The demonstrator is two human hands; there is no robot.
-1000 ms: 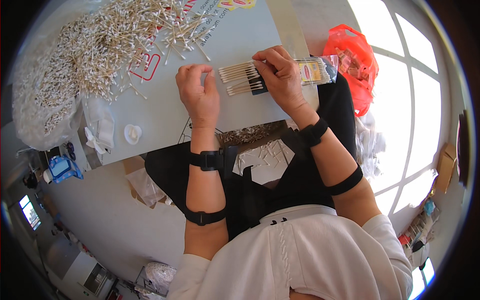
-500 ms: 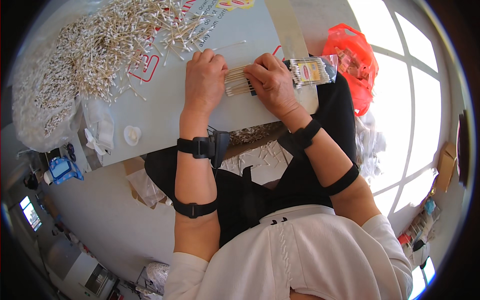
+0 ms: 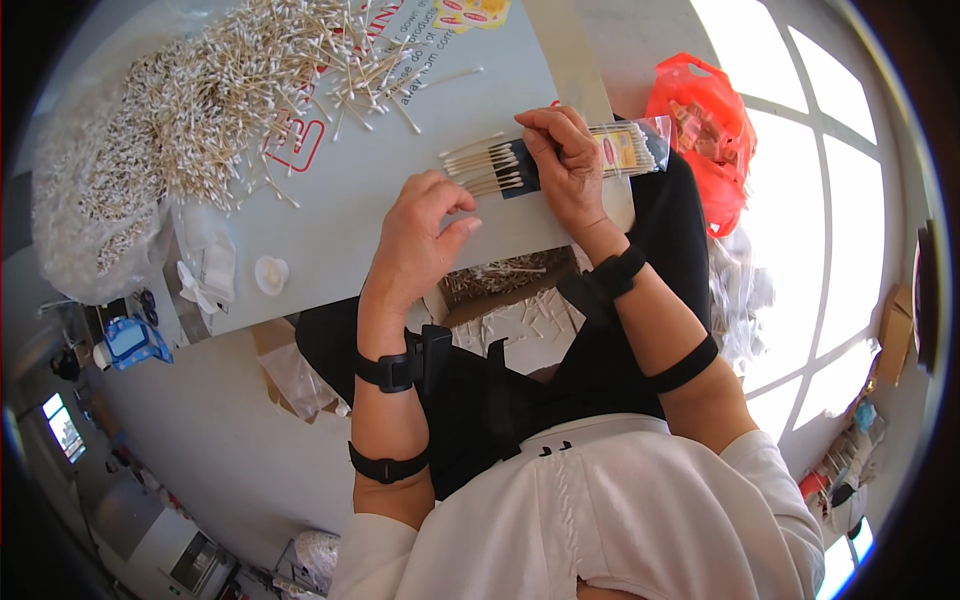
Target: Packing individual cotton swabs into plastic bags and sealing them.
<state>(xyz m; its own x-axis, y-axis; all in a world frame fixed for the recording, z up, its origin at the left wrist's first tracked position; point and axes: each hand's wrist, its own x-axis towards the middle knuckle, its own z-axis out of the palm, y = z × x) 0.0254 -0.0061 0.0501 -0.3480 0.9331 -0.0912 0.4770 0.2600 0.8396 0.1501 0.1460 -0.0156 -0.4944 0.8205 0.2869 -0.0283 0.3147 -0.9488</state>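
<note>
My left hand (image 3: 418, 232) hovers over the table's near side with thumb and bent fingers apart, holding nothing. To its upper right, a row of cotton swabs (image 3: 482, 172) lies side by side, white tips toward the right, partly on a black strip (image 3: 521, 168). My right hand (image 3: 570, 168) is over the strip's right part, its thumb and forefinger slightly apart and nothing visible between them; the other fingers are curled. Just past that hand lies a clear packet of swabs (image 3: 640, 150) with a yellow label, its left end hidden behind the fingers.
A large heap of loose swabs (image 3: 215, 100) spills from a clear bag (image 3: 70, 225) across the left of the table (image 3: 330, 230). A small white cup (image 3: 271, 274) stands near the front edge. Below sits a box of swabs (image 3: 500, 280). A red bag (image 3: 715, 140) lies right.
My left hand has let go of the swabs and drawn back toward me, opening. My right hand has shifted slightly right and its pinch has loosened. The row of swabs is now uncovered.
</note>
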